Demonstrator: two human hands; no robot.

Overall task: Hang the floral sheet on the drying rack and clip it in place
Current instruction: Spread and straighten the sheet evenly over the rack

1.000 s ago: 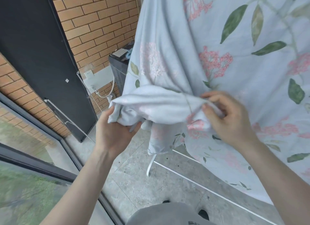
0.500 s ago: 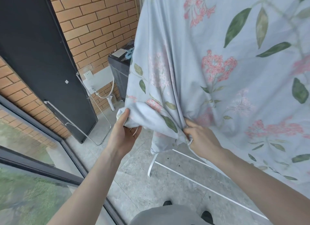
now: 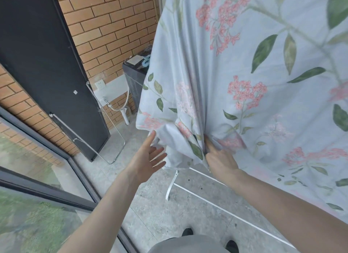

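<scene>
The pale blue floral sheet (image 3: 244,73) with pink blossoms and green leaves hangs in front of me and fills the right half of the view. It drapes over the white drying rack, of which only a leg and floor bar (image 3: 172,185) show. My right hand (image 3: 220,159) pinches a gathered fold near the sheet's lower left corner. My left hand (image 3: 148,158) is open with fingers spread, its fingertips just at the corner's white underside, holding nothing. No clip is visible.
A brick wall (image 3: 113,26) and black door (image 3: 37,54) stand at the left, with a glass panel (image 3: 37,158) below. A dark washing machine (image 3: 135,77) sits behind the sheet's edge. A second white rack frame (image 3: 113,139) leans by the door. Grey tiled floor lies underfoot.
My left hand has let go of the sheet's corner and opened. The bunched corner has dropped and hangs lower, while my right hand keeps its pinch.
</scene>
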